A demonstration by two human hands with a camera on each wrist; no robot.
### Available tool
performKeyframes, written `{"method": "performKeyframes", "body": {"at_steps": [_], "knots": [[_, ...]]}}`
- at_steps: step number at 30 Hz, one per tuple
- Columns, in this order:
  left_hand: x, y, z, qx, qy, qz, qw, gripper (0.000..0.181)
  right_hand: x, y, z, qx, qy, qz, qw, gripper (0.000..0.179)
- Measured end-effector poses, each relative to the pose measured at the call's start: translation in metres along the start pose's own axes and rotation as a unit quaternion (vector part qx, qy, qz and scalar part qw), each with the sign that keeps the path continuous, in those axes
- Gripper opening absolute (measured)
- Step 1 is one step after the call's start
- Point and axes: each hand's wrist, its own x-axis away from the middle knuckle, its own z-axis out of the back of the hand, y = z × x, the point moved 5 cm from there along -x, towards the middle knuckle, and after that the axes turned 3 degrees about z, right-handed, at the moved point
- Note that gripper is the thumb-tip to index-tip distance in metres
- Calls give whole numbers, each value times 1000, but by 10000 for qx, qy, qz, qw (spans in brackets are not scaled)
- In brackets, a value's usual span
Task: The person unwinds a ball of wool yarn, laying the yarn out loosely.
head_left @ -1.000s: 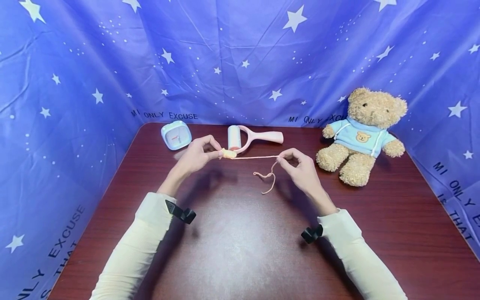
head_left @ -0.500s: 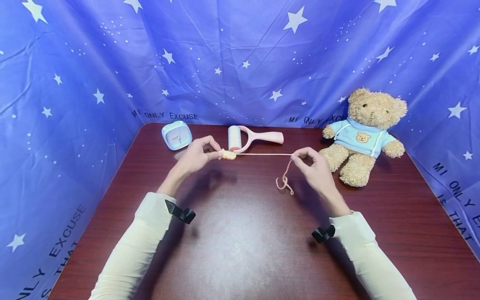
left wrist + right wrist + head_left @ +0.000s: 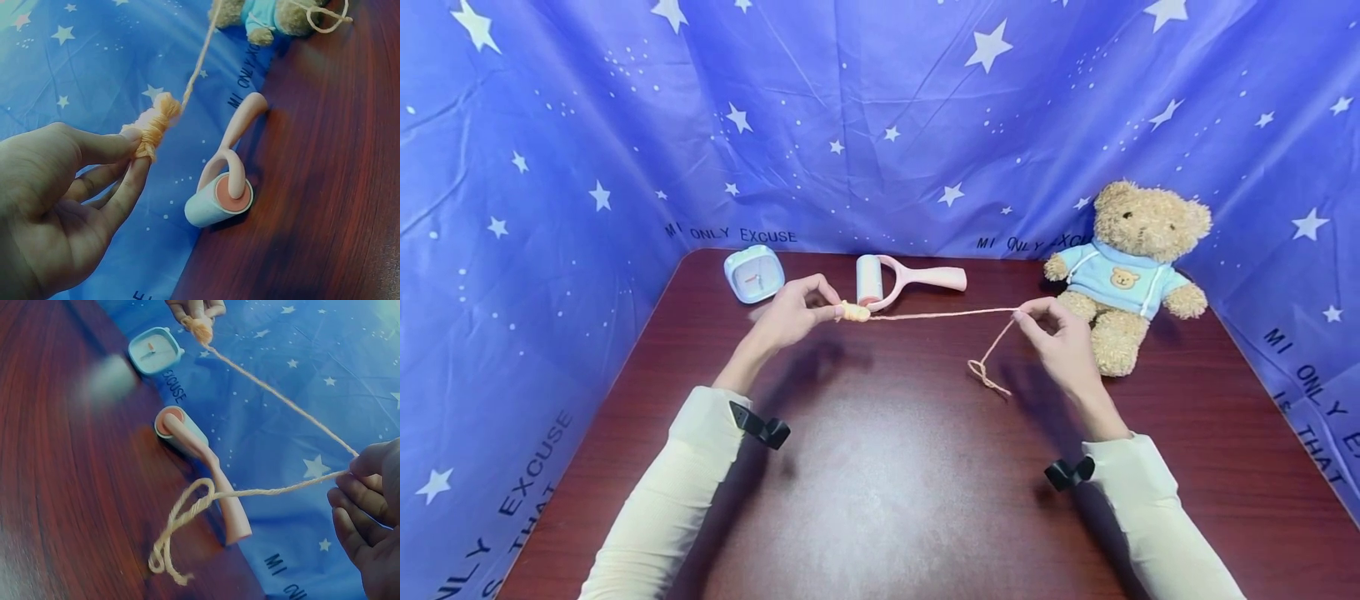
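Change: the right hand (image 3: 1060, 340) moves further to the person's right over the last second, now nearly in front of the teddy bear (image 3: 1123, 279). The left hand (image 3: 793, 312) holds almost the same spot in the head view. The span of strand (image 3: 943, 315) between them lengthens accordingly.

Hand states: left thumb and fingertips pinch one end of the yarn bundle (image 3: 153, 128); right thumb and finger pinch the strand partway along, the other fingers loosely bent.

Position: the bundle is held up in front of the lint roller (image 3: 934, 277), seen above and apart from it in the left wrist view. The strand leaves the bundle's far end and runs nearly straight to the right hand — a faint droop at most. Past that pinch, a loose tail (image 3: 192, 512) hangs over the table (image 3: 880, 475), looped and crossed on itself; whether it is truly knotted, cannot tell.

Surroundings: roller, clock (image 3: 756, 277) and bear show no evident shift.

Reading: the widening gap suggests yarn being drawn off the bundle, though the wraps' count cannot be checked. The looped tail looks like the likeliest snag — judgement only.
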Motion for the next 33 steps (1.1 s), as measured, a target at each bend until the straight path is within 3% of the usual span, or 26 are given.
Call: {"method": "performKeyframes", "body": {"at_steps": [6, 10, 33], "knots": [[1, 1, 1, 105, 34, -144, 9998, 11, 3, -8, 13, 38, 119, -131, 9998, 18], [0, 1, 2, 49, 12, -24, 10000, 10, 2, -5, 24, -152, 255, -134, 9995, 18], [0, -5, 4, -178, -28, 174, 9997, 10, 7, 9, 74, 446, 1155, -714, 9897, 14]]}}
